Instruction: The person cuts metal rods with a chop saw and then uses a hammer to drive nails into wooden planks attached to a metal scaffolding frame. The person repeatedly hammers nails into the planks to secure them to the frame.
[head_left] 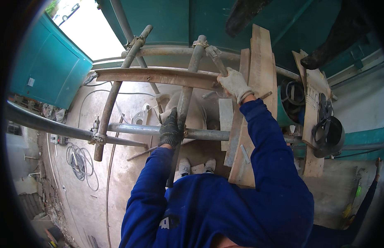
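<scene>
My right hand [234, 84], in a pale work glove, is closed on the right end of a rusty steel beam [157, 77]. The beam lies across two scaffold tubes, roughly level from left to right. My left hand [169, 129], in a dark glove, is closed against the nearer scaffold tube [186, 97], just where it crosses a horizontal pipe [138, 129]; its palm side is hidden. Another tube [115, 89] carries the beam's left part. A clamp [213, 51] with a short piece hanging from it sits just beyond my right hand.
Wooden planks [260, 70] lean across the pipes at right. A dark welding mask [328, 134] hangs on a board beside them. Another person's dark boot [314, 61] shows at upper right. Coiled cable [79, 163] lies on the floor, left; teal panels [47, 62] stand behind.
</scene>
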Motion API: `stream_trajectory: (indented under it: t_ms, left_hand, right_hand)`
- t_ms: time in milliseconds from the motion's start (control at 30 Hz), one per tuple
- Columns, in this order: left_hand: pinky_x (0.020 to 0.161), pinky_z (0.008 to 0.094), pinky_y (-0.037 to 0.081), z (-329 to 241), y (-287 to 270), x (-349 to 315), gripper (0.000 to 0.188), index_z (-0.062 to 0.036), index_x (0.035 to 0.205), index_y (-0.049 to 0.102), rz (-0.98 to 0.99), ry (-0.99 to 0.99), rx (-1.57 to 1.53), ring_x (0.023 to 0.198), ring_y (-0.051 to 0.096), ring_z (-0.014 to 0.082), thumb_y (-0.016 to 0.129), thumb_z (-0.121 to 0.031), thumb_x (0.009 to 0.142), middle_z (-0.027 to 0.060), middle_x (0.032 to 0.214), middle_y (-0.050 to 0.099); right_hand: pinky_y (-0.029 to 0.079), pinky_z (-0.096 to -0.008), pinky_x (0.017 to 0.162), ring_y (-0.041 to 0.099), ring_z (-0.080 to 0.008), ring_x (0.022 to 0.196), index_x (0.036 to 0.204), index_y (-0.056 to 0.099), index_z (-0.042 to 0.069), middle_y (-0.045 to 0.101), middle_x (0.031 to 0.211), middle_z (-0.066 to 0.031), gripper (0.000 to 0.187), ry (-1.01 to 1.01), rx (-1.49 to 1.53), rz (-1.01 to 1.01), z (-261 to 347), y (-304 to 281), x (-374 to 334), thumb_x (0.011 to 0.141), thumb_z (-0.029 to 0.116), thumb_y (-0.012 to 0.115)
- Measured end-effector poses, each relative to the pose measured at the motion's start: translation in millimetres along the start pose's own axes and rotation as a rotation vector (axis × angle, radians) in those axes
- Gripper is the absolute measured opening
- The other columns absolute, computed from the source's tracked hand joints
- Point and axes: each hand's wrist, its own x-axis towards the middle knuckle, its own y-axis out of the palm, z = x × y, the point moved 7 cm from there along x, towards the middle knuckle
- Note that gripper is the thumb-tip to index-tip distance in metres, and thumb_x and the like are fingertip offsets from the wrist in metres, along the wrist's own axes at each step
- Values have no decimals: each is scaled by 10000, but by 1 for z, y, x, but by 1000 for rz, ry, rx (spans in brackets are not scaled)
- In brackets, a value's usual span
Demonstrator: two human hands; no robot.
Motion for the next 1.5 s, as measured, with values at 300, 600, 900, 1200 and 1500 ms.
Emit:
stream_trajectory:
  t_ms: [300,600,900,1200,1500]
  left_hand:
    - [964,482,485,-1,-1,-1,636,-76,1499,429,8,13,13,1103,648,417,534,-448,994,265,1211,656]
    - [947,497,489,-1,0,-1,653,-67,1499,418,9,32,42,1085,655,425,565,-426,973,279,1185,662]
    - [943,501,492,-2,-2,0,648,-81,1494,423,13,18,17,1091,654,425,590,-408,960,273,1172,669]
    - [974,497,485,-1,-1,0,725,-37,1480,435,69,-37,-2,1131,630,438,691,-380,894,284,1217,644]
    - [977,493,480,0,-1,1,699,-53,1489,424,-27,74,7,1141,631,425,666,-371,916,280,1228,642]
  right_hand:
    - [476,-349,413,608,-217,456,1022,610,-30,616,673,-134,288,-15,-39,24,7,2,8,900,231,618]
    - [533,-404,518,673,-268,544,991,652,-42,661,685,-179,318,-73,-194,-20,27,6,15,889,259,634]
    - [556,-402,577,699,-285,586,1036,658,-38,690,723,-195,357,-68,-244,-33,28,5,-2,886,285,625]
    - [557,-417,668,702,-323,682,1046,656,-33,694,778,-213,373,-137,-310,-28,23,13,24,877,298,630]
    - [567,-434,676,709,-352,741,1050,661,0,704,843,-225,330,-55,-185,-61,15,13,24,866,272,642]
